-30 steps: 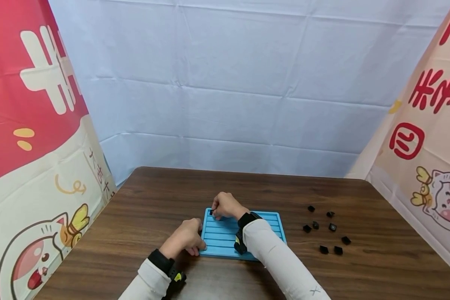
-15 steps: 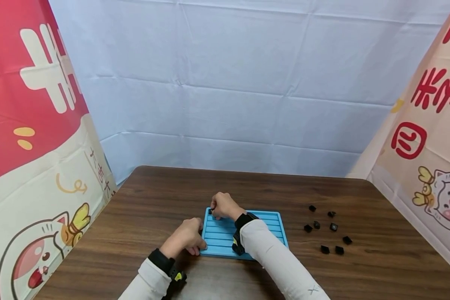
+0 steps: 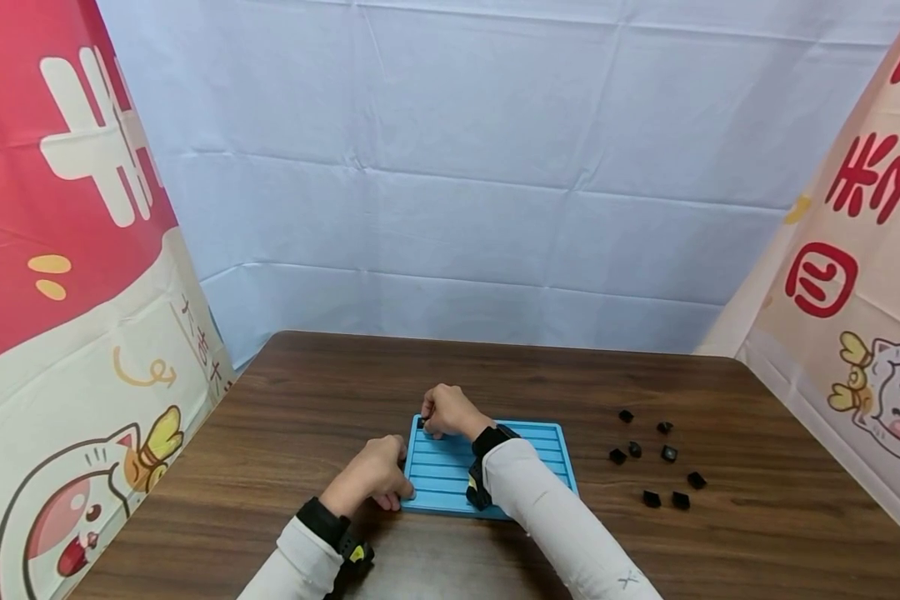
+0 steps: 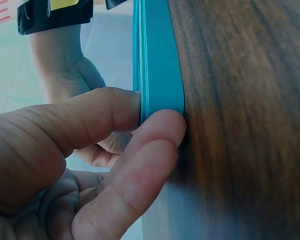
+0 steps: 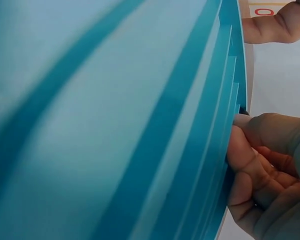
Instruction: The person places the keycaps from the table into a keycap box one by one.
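Note:
A light blue ridged tray (image 3: 450, 483) lies on the table in the head view. My left hand (image 3: 375, 471) grips its near-left corner; in the left wrist view the thumb (image 4: 105, 110) lies on the rim and the fingertips (image 4: 165, 127) meet the side wall. Over the far-left corner, my right hand (image 3: 452, 412) has its fingers curled and pinches at a small black keycap (image 3: 422, 423) in the top groove. Only a dark sliver of that keycap shows beside the right hand (image 5: 270, 160) in the right wrist view; the fingers hide most of it.
Several loose black keycaps (image 3: 669, 454) lie scattered on the wooden table (image 3: 330, 383) to the right of the tray. A pale blue cloth (image 3: 450, 167) hangs behind the table, with printed cloths at both sides.
The right fingertips have closed in slightly on the black keycap at the tray corner, covering more of it. The left hand keeps its place; the view has shifted a little.

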The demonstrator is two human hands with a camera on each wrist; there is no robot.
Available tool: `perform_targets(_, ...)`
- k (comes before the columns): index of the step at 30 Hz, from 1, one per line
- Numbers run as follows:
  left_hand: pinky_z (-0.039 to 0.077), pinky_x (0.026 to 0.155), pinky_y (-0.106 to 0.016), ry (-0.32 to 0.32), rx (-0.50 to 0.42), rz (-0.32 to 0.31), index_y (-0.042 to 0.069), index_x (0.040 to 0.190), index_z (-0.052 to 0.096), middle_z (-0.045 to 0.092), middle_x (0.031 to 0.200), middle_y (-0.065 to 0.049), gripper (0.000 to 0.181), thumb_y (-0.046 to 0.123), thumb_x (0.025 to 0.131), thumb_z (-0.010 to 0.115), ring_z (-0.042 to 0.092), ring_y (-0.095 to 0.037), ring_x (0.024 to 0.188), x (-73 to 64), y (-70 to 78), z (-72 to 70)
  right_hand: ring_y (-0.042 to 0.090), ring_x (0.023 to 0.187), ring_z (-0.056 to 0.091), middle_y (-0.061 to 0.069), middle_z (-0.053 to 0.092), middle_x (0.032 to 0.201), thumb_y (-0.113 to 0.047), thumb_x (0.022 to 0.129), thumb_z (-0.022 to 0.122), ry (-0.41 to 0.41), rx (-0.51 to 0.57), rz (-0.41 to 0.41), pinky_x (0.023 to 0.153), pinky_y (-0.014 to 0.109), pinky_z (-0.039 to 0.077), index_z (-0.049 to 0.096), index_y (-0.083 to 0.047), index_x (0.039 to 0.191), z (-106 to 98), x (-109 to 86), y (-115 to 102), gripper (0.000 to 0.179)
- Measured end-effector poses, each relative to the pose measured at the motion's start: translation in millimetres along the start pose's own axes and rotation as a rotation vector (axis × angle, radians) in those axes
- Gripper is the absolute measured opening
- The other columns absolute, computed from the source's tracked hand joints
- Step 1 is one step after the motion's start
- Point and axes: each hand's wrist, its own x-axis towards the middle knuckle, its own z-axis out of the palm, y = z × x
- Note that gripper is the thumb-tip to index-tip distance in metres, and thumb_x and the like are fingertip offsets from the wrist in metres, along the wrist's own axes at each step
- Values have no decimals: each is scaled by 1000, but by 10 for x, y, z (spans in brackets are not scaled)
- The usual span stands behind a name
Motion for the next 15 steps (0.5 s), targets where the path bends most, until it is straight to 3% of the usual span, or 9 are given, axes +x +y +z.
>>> perform_targets(6, 53, 42, -31, 5, 4, 0, -10, 110, 50, 57, 62, -14, 46, -7, 71, 74, 61, -22, 47, -10, 13, -8, 14, 56, 58, 3, 58, 70, -7, 82, 71, -56, -65, -10, 54, 26, 49, 62, -4, 95, -56, 7, -13, 16)
perform_targets(15, 52, 42, -31, 14, 15, -5, -10, 110, 50, 56, 63, -13, 47, -6, 71, 75, 60, -21, 46, -9, 24, 8, 29, 103, 55, 14, 55, 121, -17, 82, 73, -76, -214, -72, 81, 40, 49, 58, -3, 120, -256, -69, -9, 43)
